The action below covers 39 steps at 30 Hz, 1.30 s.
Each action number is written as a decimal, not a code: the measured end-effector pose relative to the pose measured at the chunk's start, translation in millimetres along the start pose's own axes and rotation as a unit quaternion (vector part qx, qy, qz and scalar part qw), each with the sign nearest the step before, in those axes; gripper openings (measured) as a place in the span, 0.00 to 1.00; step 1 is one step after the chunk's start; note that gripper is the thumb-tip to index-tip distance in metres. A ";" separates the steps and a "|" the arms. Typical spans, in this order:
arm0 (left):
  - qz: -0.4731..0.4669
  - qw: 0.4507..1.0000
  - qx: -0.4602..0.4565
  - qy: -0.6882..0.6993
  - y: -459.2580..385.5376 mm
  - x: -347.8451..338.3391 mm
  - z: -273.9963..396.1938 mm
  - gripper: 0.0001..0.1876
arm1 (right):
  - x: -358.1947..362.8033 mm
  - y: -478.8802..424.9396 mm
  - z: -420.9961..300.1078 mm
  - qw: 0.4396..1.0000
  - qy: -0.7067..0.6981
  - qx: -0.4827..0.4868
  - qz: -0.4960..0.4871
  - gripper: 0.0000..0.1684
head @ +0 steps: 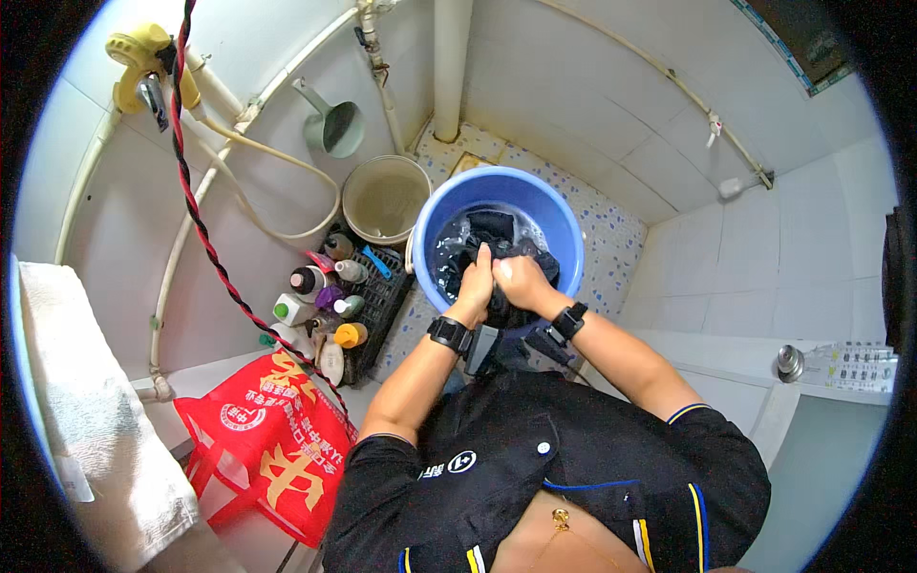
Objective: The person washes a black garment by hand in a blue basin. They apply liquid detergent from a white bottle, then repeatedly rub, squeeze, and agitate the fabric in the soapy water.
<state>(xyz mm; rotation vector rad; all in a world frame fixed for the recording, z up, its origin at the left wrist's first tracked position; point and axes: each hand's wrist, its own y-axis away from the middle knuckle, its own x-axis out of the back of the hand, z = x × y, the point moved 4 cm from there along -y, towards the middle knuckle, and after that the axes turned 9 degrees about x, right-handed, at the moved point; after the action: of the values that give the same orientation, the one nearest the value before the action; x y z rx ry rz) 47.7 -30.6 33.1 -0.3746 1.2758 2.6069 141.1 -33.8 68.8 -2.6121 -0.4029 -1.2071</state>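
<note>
A blue plastic bucket (569, 236) stands on the speckled floor before me, holding soapy water and a wet black garment (494, 225). My left hand (476, 281) is closed on the dark cloth above the water, its thumb on top. Pressed beside it, my right hand (524, 283) grips the same cloth, with the fingers curled in. White suds show on the knuckles of the right hand. The lower part of the cloth is in the water, and its folds hide some of my fingertips. Both wrists carry black straps with small devices.
Left of the blue bucket are a beige bucket (387, 197) and a black plastic crate (387, 286) with several bottles (351, 271). A green dipper (334, 129) hangs on the wall. A red bag (272, 444) and a white towel (100, 422) are at left. A red-black twisted cord (208, 240) hangs down.
</note>
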 end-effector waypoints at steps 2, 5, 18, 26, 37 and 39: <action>-0.014 0.999 -0.019 0.031 -9.8 -2.1 -6.4 0.28 | -3.2 -3.9 18.9 0.993 0.078 0.084 -0.015 0.18; -0.010 0.997 -0.074 -0.033 -8.0 -12.4 -18.5 0.28 | 7.1 -0.7 32.1 0.998 0.021 -0.067 0.002 0.19; 0.022 0.990 -0.062 -0.123 -14.3 -5.8 -24.2 0.38 | 2.9 7.1 22.3 0.989 0.135 0.062 -0.024 0.05; -0.091 0.991 -0.009 0.094 29.0 -1.0 23.5 0.24 | 25.4 7.7 42.0 0.985 0.159 0.004 0.063 0.17; -0.117 0.970 0.208 0.047 32.5 16.7 -17.7 0.53 | 43.7 25.6 5.0 0.962 0.015 0.092 0.258 0.15; -0.131 0.975 0.164 0.069 31.6 0.7 -14.3 0.37 | 34.6 27.2 -16.5 0.972 -0.020 0.163 0.168 0.10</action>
<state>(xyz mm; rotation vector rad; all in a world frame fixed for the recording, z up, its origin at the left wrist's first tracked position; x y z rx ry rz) 39.4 -60.9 47.9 -0.6242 1.5514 2.1385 160.3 -59.4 103.2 -2.3053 -0.1396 -0.8928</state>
